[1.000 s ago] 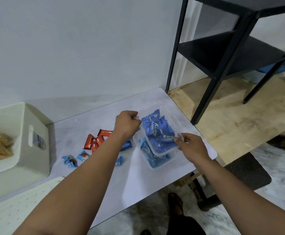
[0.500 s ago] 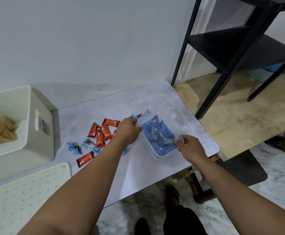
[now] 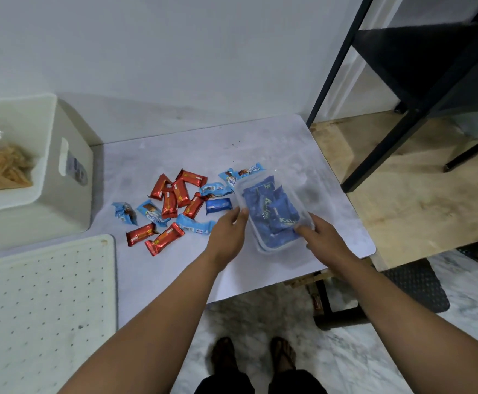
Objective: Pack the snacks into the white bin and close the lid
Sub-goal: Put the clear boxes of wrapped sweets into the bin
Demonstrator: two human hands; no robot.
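Observation:
A clear plastic container (image 3: 269, 214) full of blue snack packets lies on the marble table (image 3: 303, 155) with its lid on. My left hand (image 3: 228, 234) grips its left side and my right hand (image 3: 318, 238) grips its near right corner. Left of it, loose red bars (image 3: 172, 197) and light blue packets (image 3: 193, 226) are scattered. The white bin (image 3: 61, 194) stands at the far left, open, with a bag of orange snacks (image 3: 7, 169) inside. Its perforated white lid (image 3: 41, 308) lies flat in front of it.
A black metal shelf frame (image 3: 419, 89) stands at the table's right end over a wooden board (image 3: 414, 200). A black mat (image 3: 419, 288) lies on the marble floor below. My feet (image 3: 252, 356) show under the table's near edge.
The lid went down onto the clear container, which now lies flat on the table. Both hands shifted to the container's near sides. The view tilted down and left, showing the white lid.

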